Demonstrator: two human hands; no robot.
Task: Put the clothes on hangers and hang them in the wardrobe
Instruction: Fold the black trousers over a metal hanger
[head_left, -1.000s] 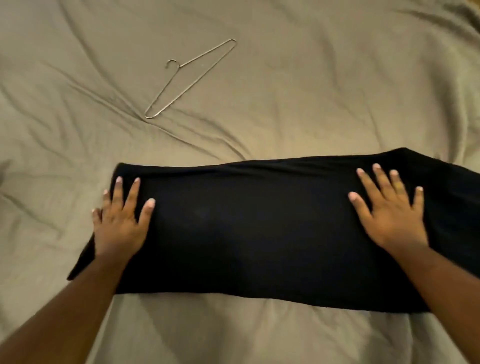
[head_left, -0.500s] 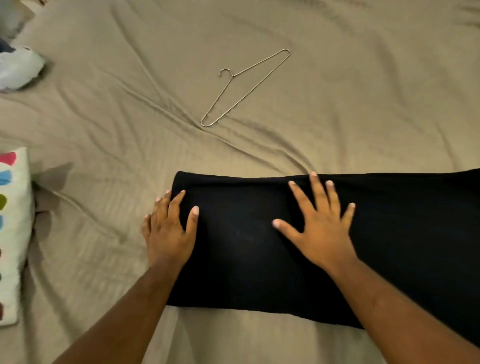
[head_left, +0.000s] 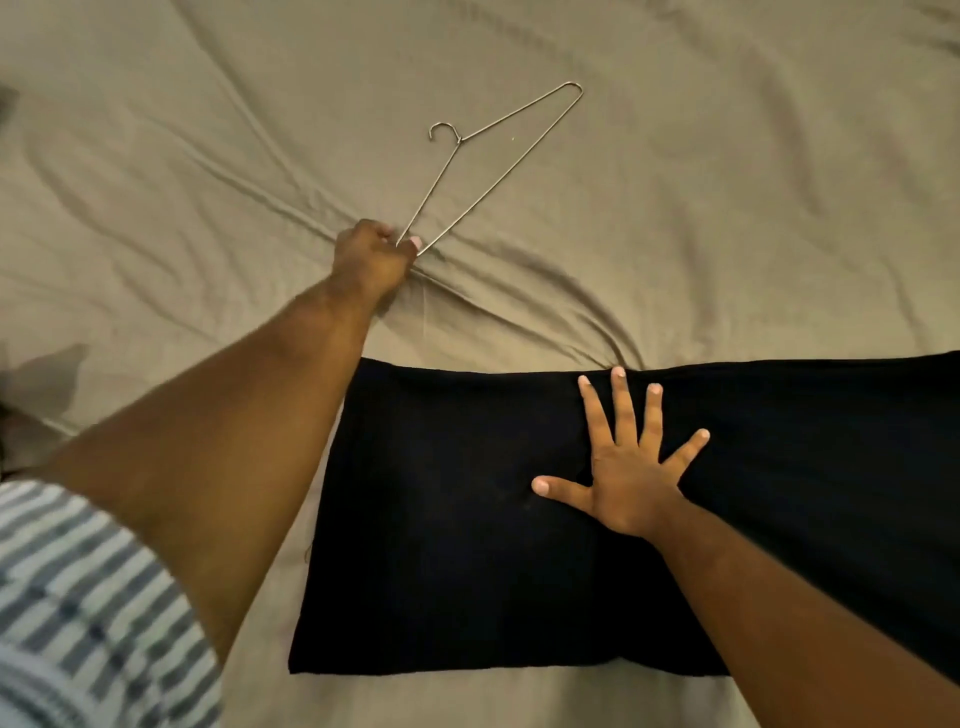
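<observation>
Thin wire hanger (head_left: 483, 171) flat on bedsheet, folded black garment (head_left: 467, 545) spread flat nearer, well apart

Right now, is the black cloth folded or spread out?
Folded: the black garment lies as a flat, straight-edged rectangle on the bed sheet, with the right hand pressing flat on it.

no readable text, no labels, no brands, no numbers anywhere in view
</observation>
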